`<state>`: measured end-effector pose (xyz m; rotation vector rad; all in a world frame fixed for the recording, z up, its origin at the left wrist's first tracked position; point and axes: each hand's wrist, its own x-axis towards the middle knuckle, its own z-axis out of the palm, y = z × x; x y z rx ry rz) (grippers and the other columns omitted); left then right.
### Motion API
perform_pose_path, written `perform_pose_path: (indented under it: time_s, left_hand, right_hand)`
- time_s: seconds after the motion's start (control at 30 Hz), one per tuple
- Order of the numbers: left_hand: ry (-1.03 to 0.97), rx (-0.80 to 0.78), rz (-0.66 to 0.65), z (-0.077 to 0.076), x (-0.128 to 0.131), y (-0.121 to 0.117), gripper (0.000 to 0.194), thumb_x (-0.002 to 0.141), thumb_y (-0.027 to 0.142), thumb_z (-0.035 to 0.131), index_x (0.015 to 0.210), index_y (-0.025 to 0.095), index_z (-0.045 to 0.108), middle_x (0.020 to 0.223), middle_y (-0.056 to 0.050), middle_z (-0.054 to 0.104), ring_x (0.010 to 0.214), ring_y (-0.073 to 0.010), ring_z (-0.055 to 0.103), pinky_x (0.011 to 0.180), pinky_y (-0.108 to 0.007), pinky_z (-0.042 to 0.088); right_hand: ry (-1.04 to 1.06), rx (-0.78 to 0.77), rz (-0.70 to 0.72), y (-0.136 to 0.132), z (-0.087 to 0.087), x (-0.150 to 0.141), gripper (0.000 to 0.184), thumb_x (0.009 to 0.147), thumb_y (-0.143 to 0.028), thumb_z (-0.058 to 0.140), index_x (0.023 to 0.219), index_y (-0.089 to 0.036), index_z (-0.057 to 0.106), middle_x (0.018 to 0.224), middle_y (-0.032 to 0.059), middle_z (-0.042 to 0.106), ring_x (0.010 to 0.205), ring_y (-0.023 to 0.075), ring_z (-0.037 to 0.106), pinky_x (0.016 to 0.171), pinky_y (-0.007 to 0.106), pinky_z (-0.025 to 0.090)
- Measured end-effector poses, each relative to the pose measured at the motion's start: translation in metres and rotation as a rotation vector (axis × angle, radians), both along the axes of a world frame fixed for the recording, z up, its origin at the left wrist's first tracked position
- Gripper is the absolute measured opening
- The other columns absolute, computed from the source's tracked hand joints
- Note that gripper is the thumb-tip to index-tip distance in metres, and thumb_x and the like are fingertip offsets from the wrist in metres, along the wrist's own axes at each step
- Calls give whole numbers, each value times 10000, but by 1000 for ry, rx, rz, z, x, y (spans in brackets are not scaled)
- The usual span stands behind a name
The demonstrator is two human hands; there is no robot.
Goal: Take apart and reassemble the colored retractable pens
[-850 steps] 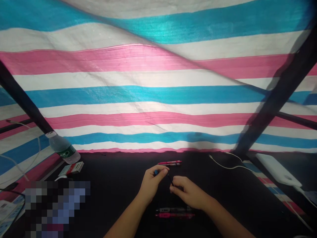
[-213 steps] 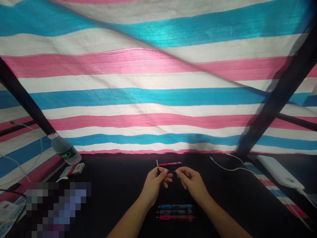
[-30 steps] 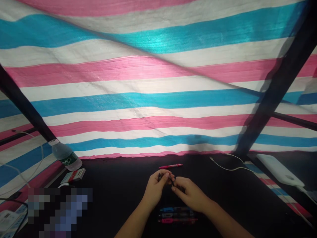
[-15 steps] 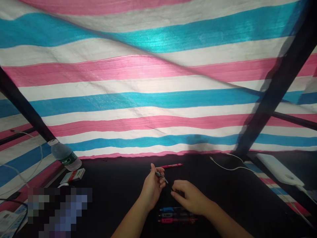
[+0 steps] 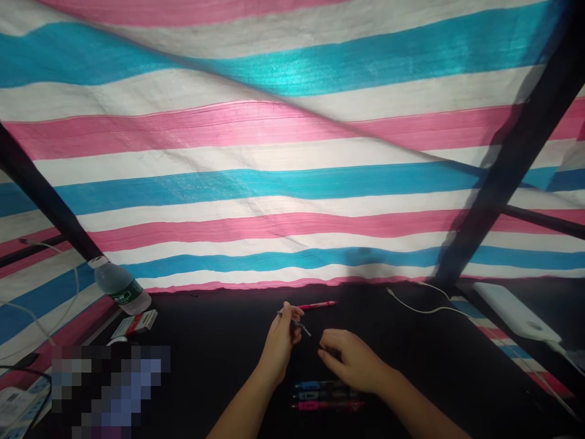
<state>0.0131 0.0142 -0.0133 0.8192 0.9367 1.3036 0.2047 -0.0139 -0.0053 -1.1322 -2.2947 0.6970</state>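
My left hand (image 5: 281, 341) is closed on a slim grey pen (image 5: 305, 330), thumb across it, with the thin end pointing down to the right. To the right, my right hand (image 5: 351, 361) hovers over the black tabletop with fingers curled and thumb near the forefinger. Whatever may be in it is too dark and small to make out. Just beyond the left fingers lies a red pen (image 5: 322, 305). Closer to me, a blue pen (image 5: 308, 386), a dark pen with a grey end (image 5: 307, 396) and a pink pen (image 5: 311, 405) lie side by side, partly behind my right hand.
At the left stand a water bottle (image 5: 121, 286) and a small box (image 5: 136, 323), near a pixelated patch. A white power bank (image 5: 516, 314) and a white cable (image 5: 423, 311) are at the right. Striped sheeting (image 5: 283, 183) hangs behind, between dark posts (image 5: 498, 189).
My left thumb has come down across the pen. My right hand has drawn slightly right, away from the pen's tip. The pens on the table stay where they were.
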Motion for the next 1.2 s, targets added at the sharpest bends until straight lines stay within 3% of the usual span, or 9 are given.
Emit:
perform_pose_path:
  time_s: [0.17, 0.47, 0.7, 0.97, 1.1, 1.2]
  left_hand:
    - [199, 70, -36, 0, -3, -3, 560, 868, 711, 640, 886, 152, 674, 714, 41, 431, 561, -78, 375, 502, -212, 259]
    - [24, -4, -200, 3, 1, -8, 411, 766, 507, 860, 858, 157, 665, 713, 17, 561, 629, -111, 492, 633, -250, 391]
    - [-97, -64, -193, 8, 3, -9, 545, 796, 629, 784, 989, 120, 759, 950, -87, 624, 785, -167, 549, 647, -281, 400]
    - [-136, -149, -326, 9, 8, -14, 549, 809, 653, 748, 982, 134, 701, 758, 0, 496, 659, -127, 431, 580, -260, 322]
    - [-157, -181, -409, 8, 11, -18, 472, 813, 618, 761, 904, 174, 630, 684, 47, 440, 568, -95, 371, 555, -253, 268]
    - [-130, -179, -427, 9, 12, -20, 441, 820, 574, 773, 876, 159, 636, 647, 56, 422, 549, -87, 358, 550, -252, 260]
  right_hand:
    - [-21, 57, -20, 0, 2, 3, 164, 944, -196, 582, 783, -213, 560, 786, -26, 566, 675, 138, 551, 608, 258, 350]
    - [59, 100, -144, 5, -3, 4, 186, 1025, -333, 597, 918, -234, 713, 828, -2, 608, 709, 161, 596, 644, 274, 400]
    - [145, 105, -188, 8, -11, 3, 240, 1033, -364, 586, 897, -239, 739, 785, 3, 583, 695, 171, 601, 646, 283, 422]
    - [232, 117, -192, 8, -12, 2, 188, 1018, -357, 610, 969, -254, 760, 814, 14, 611, 715, 180, 611, 657, 290, 439]
    - [305, 20, -226, 7, -15, -2, 98, 960, -335, 687, 921, -245, 695, 739, -16, 623, 667, 174, 593, 633, 282, 434]
    - [404, -121, -223, 5, -17, -6, 156, 923, -356, 722, 931, -247, 611, 721, -32, 645, 647, 171, 595, 618, 274, 435]
